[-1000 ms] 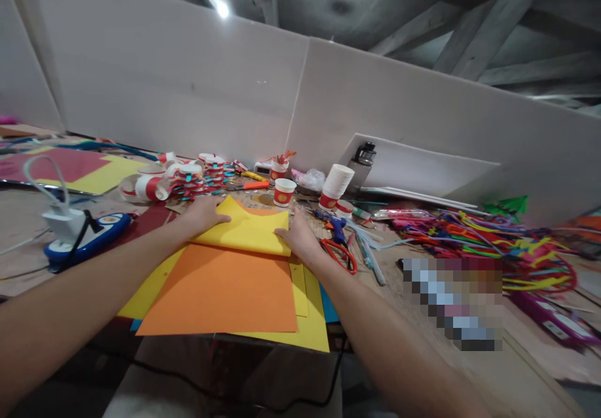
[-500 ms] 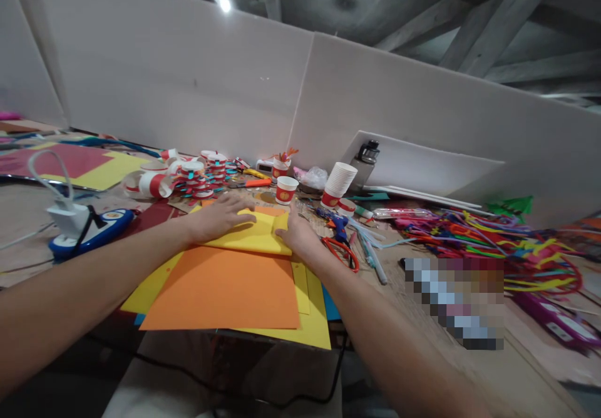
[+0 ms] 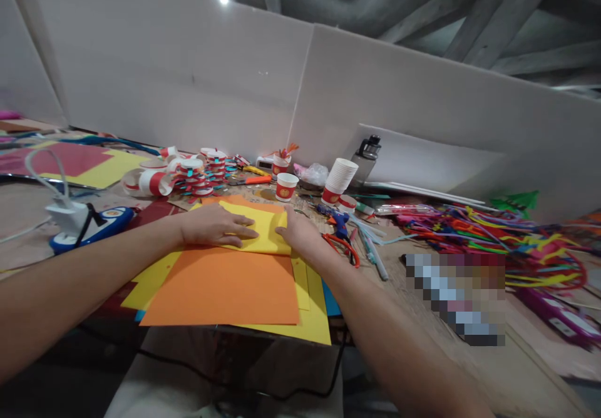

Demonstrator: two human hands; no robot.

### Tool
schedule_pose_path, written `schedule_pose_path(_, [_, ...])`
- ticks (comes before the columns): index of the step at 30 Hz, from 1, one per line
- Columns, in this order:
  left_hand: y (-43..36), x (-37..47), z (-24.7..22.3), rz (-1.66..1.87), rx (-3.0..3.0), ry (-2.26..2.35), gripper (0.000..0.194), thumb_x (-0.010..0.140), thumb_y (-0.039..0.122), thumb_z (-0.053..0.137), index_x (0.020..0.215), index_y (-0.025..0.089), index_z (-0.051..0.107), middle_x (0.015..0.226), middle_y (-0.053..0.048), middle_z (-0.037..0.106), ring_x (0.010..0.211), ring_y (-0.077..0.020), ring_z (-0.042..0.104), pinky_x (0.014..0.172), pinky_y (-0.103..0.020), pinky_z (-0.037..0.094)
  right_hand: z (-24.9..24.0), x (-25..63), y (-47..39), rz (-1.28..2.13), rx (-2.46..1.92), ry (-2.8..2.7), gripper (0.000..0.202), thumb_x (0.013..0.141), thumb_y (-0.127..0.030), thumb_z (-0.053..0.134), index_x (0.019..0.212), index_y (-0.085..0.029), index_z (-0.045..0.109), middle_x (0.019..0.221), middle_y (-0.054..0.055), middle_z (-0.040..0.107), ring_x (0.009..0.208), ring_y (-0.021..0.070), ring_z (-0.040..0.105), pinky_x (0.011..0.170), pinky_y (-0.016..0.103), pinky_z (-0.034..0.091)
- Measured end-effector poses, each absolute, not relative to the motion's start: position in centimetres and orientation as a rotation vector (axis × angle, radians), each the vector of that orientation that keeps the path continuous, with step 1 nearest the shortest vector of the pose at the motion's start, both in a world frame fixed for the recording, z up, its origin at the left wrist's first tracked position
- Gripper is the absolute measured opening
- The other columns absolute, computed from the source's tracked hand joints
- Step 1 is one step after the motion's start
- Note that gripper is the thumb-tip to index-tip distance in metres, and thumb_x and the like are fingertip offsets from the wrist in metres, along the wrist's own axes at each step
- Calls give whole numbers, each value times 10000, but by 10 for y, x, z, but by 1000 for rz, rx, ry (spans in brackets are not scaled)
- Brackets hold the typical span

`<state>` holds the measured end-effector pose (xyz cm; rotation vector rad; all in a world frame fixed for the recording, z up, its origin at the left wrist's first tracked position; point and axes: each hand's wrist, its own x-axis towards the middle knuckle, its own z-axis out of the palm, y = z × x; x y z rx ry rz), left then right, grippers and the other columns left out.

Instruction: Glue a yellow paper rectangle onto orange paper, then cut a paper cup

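Observation:
A folded sheet of yellow paper (image 3: 270, 227) lies on an orange sheet (image 3: 230, 290), with more yellow sheets (image 3: 312, 324) underneath. My left hand (image 3: 218, 225) rests flat on the folded sheet, fingers stretched out toward the right. At the right end of the same sheet, my right hand (image 3: 300, 233) grips its edge, thumb on top where the paper curls up a little. The other fingers of that hand are mostly hidden. A blue edge of paper (image 3: 332, 304) sticks out below the stack.
Beyond my hands stand a paper cup (image 3: 286, 188) and a tilted cup stack (image 3: 339, 180). Orange-handled scissors (image 3: 342, 250) and a blue glue gun (image 3: 339, 221) lie right. A blue power strip (image 3: 115, 218) sits left, colourful pipe cleaners (image 3: 493, 243) far right.
My left hand has slid down the yellow paper toward me and now lies flatter. The right hand stays at the sheet's right end. The view has shifted slightly.

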<state>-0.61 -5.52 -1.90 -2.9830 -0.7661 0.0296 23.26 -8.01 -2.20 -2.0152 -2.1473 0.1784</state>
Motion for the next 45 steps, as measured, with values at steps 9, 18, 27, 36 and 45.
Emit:
schedule_pose_path(9, [-54, -8, -21, -129, -3044, -812, 412, 911, 500, 483, 1305, 410, 566, 1386, 10, 553, 1050, -195, 638, 782, -228, 427, 3, 220, -103, -297, -1823, -2299, 266, 909, -307, 535, 1104, -150, 626, 1122, 153, 628, 1051, 280, 579, 831, 378, 456])
schedule_pose_path(18, [-55, -8, -21, -205, -3066, -853, 387, 883, 409, 541, 1259, 356, 618, 1356, -4, 581, 1065, -197, 640, 837, -243, 451, -15, 179, -146, -309, -1212, -2767, 360, 957, -413, 448, 1077, -147, 659, 1137, 124, 626, 1050, 260, 539, 829, 395, 461])
schedule_pose_path(27, [-51, -12, -20, -163, -3111, -875, 497, 854, 566, 534, 1311, 376, 571, 1400, 1, 539, 1175, -220, 583, 882, -243, 431, -16, 182, -155, -260, -1301, -2813, 502, 943, -538, 379, 1077, -132, 641, 996, 116, 656, 971, 271, 573, 767, 384, 470])
schedule_pose_path(36, [-50, -13, -19, -126, -3105, -920, 513, 825, 570, 575, 1306, 392, 570, 1411, 23, 528, 1169, -214, 586, 869, -227, 424, -11, 195, -159, -238, -1279, -2870, 622, 925, -618, 279, 1026, -119, 635, 1011, 134, 660, 958, 245, 581, 823, 369, 433])
schedule_pose_path(45, [-51, -12, -18, -112, -3116, -949, 543, 818, 608, 560, 1319, 399, 552, 1420, 24, 518, 1175, -211, 582, 870, -224, 416, -9, 218, -167, -187, -1333, -2840, 481, 939, -531, 402, 1013, -120, 642, 1030, 117, 663, 1008, 234, 574, 891, 362, 387])
